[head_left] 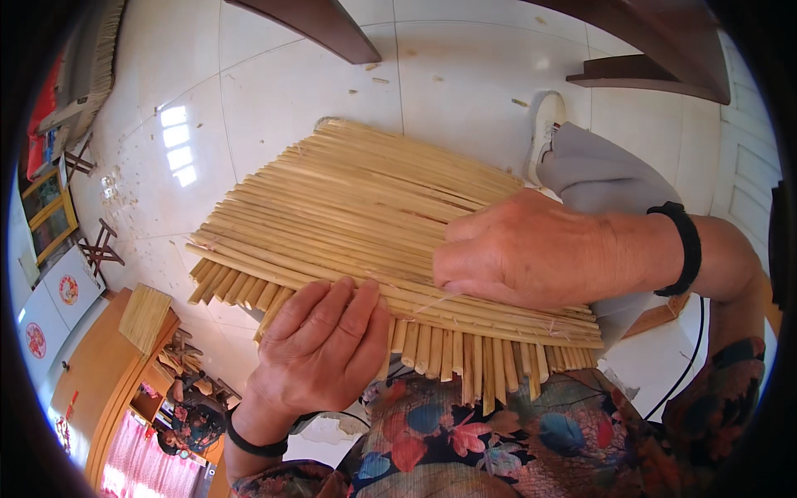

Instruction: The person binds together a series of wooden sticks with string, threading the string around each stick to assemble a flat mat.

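A mat of pale straw-coloured reed sticks (357, 191) lies in front of me, with a second layer of stick ends (432, 349) jutting out beneath its near edge. My left hand (320, 349) has its fingers curled over that edge, gripping it at the lower middle. To the right, my right hand (515, 253) is closed in a pinch on a thin pale thread (452, 295) just above the same edge. Its thumb is mostly hidden. Small stitches of thread show along the front sticks.
Dark wooden furniture legs (340, 29) stand on the tiled floor (290, 75), which has scattered reed bits. My shoe (544, 124) is right of the mat. At left are folding stools (100, 253) and a wooden cabinet (95, 365) with a small reed panel (143, 315). A black cable (689, 357) hangs at right.
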The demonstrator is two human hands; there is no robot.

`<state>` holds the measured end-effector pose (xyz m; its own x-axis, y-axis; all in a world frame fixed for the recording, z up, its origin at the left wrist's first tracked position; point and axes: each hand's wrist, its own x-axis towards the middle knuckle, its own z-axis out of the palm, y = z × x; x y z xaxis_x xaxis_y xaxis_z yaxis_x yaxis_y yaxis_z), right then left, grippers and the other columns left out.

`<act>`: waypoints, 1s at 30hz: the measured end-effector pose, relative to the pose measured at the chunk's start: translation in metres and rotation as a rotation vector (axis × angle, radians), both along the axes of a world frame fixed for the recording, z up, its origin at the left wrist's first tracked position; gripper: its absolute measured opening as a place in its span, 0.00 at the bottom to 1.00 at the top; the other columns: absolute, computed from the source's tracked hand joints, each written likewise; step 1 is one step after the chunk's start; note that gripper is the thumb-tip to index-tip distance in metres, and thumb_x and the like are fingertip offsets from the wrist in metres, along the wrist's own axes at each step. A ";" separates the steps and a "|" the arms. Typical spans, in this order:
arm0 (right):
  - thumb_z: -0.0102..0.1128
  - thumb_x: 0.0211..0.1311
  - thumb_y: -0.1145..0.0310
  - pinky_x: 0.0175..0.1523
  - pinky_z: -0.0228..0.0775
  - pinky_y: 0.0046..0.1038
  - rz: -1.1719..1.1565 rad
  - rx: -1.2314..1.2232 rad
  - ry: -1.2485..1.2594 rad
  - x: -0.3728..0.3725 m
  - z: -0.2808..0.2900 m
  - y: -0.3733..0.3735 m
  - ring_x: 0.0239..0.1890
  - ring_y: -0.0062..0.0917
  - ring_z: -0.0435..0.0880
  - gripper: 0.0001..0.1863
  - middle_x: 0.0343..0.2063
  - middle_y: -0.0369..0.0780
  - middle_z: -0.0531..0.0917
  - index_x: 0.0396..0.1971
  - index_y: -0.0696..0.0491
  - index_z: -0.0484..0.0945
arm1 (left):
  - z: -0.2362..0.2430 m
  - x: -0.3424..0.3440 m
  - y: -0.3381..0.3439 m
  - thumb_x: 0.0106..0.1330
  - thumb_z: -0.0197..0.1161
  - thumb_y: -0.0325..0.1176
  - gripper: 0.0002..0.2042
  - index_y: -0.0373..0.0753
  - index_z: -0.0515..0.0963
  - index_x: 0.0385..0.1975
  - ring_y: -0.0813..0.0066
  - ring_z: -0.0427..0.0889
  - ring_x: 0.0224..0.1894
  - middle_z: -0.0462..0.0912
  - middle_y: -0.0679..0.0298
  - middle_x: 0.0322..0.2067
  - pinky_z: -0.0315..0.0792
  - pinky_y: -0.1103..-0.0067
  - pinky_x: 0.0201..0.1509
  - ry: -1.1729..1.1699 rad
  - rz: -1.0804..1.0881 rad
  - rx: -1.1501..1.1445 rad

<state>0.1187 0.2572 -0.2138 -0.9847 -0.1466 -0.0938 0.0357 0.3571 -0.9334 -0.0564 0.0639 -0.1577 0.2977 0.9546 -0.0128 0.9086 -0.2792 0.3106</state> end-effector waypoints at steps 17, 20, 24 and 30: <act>0.52 0.64 0.70 0.32 0.74 0.39 0.152 -0.419 -0.138 0.002 -0.014 0.004 0.28 0.44 0.83 0.08 0.22 0.49 0.80 0.29 0.58 0.75 | -0.001 0.003 -0.006 0.61 0.60 0.30 0.06 0.37 0.81 0.34 0.65 0.84 0.44 0.86 0.58 0.40 0.77 0.72 0.51 0.023 0.023 -0.080; 0.52 0.65 0.70 0.32 0.74 0.40 0.156 -0.391 -0.146 0.001 -0.012 0.003 0.28 0.44 0.83 0.08 0.21 0.49 0.80 0.30 0.59 0.75 | -0.001 0.002 -0.006 0.61 0.59 0.30 0.06 0.37 0.81 0.34 0.65 0.84 0.44 0.86 0.58 0.40 0.77 0.72 0.51 0.030 0.014 -0.079; 0.51 0.65 0.71 0.34 0.75 0.41 0.189 -0.357 -0.181 0.000 -0.011 0.004 0.29 0.45 0.83 0.08 0.22 0.50 0.81 0.30 0.60 0.75 | 0.000 0.002 -0.007 0.62 0.59 0.31 0.06 0.38 0.81 0.34 0.66 0.84 0.43 0.86 0.58 0.40 0.77 0.72 0.51 0.026 0.013 -0.088; 0.51 0.66 0.72 0.35 0.75 0.42 0.148 -0.364 -0.138 0.001 -0.016 0.003 0.31 0.46 0.83 0.08 0.25 0.51 0.82 0.37 0.58 0.78 | 0.000 0.002 -0.007 0.62 0.60 0.31 0.06 0.38 0.81 0.33 0.66 0.84 0.43 0.86 0.59 0.40 0.77 0.73 0.51 0.025 0.025 -0.085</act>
